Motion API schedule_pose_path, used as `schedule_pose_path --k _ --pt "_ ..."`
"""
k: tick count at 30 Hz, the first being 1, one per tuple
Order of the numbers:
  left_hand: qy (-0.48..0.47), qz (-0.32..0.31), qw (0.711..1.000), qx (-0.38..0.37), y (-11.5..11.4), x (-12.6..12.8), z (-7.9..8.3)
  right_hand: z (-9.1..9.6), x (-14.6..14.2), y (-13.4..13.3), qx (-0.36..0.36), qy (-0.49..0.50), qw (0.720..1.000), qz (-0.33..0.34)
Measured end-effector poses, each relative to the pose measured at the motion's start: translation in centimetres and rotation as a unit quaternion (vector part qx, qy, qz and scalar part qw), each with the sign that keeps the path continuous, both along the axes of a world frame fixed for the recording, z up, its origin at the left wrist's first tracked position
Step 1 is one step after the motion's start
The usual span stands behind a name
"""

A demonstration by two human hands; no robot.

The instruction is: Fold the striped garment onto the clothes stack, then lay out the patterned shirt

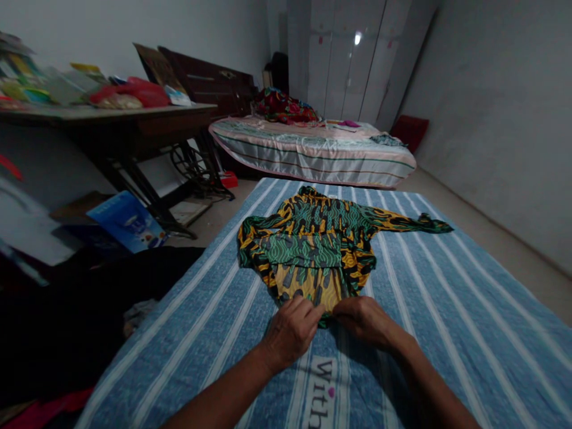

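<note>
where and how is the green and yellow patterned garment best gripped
Probably by its near edge, with a light pinch at two spots, coming from the near side. The patterned garment lies spread on the blue striped cover, narrowing toward the person, so that edge is closest; the left hand and right hand are at it.

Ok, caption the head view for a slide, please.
Left grip and right grip at the near edge of a patterned garment on a blue striped sheet.
</note>
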State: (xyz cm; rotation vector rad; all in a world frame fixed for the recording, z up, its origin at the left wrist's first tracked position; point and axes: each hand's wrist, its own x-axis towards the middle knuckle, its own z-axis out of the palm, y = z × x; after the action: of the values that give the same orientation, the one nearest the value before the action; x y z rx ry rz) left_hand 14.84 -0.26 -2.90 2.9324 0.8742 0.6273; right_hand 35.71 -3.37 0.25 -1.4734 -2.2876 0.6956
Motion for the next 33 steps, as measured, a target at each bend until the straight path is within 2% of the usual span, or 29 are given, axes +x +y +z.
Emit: schedule_pose_path --k 4,8,10,12,18,22,26,30,32,33 --pt "0.0 0.008 1.0 -0.003 0.2 0.2 0.0 -0.5 0.6 0.3 -0.02 0.057 0.998 -0.017" --pt "-0.027 -0.007 1.0 0.008 0.5 0.2 -1.0 -1.2 2.8 1.7 0.021 0.095 0.982 -0.161" --pt "-0.043 -0.015 0.999 0.019 0.7 0.2 -1.4 -1.2 3.7 2.8 0.034 0.057 0.971 -0.228" --pt "-0.05 -0.017 0.998 0.027 0.8 0.2 -1.7 -0.9 4.0 4.1 0.019 -0.005 0.964 -0.264" --pt "-0.049 -0.02 0.998 0.044 0.8 0.2 -1.6 -0.3 1.9 6.9 -0.025 -0.198 0.923 -0.328" --pt "-0.05 -0.02 0.998 0.044 0.9 0.1 -1.9 -0.8 0.5 7.6 -0.017 -0.234 0.912 -0.337" --pt "-0.058 -0.021 0.997 0.051 0.9 0.1 -2.1 -1.1 0.8 7.8 -0.011 -0.221 0.909 -0.353" --pt "-0.057 -0.021 0.997 0.047 0.8 0.2 -1.8 -0.8 2.9 6.8 -0.004 -0.193 0.908 -0.371" --pt "-0.055 -0.022 0.997 0.045 0.7 0.2 -1.6 -0.6 4.4 5.5 0.025 -0.12 0.911 -0.393" --pt "-0.055 -0.022 0.997 0.046 0.7 0.2 -1.5 -0.6 5.1 4.6 0.048 -0.052 0.908 -0.413"
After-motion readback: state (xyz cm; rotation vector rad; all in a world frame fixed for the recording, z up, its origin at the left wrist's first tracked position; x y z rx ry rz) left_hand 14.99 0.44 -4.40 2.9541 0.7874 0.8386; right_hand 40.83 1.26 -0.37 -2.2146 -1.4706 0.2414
